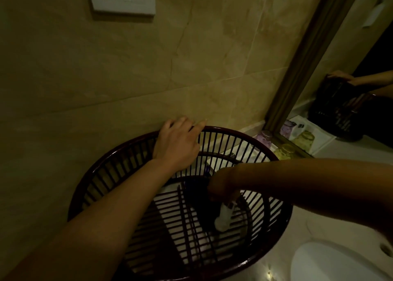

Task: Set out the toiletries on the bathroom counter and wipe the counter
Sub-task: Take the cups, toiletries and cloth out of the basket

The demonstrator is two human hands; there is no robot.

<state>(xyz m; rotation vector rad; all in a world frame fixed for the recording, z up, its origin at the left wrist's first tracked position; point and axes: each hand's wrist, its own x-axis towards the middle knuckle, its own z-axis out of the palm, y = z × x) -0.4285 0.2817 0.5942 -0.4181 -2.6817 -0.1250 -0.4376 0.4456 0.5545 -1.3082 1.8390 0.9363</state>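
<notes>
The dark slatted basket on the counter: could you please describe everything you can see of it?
The basket is round to oval, glossy dark reddish-brown and plastic by its look. It has an open wall of thin upright slats under a smooth rim, and a slatted floor. It sits on the pale counter against the tiled wall, beside the sink. The left hand holds its far rim; the right hand reaches inside, its fingers gripping a small white item. The mirror reflects it.

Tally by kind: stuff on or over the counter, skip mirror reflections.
basket: 1
glass jars: 2, purple jar and yellow jar
small white item, gripped by right hand inside the basket: 1
Total: 4
</notes>
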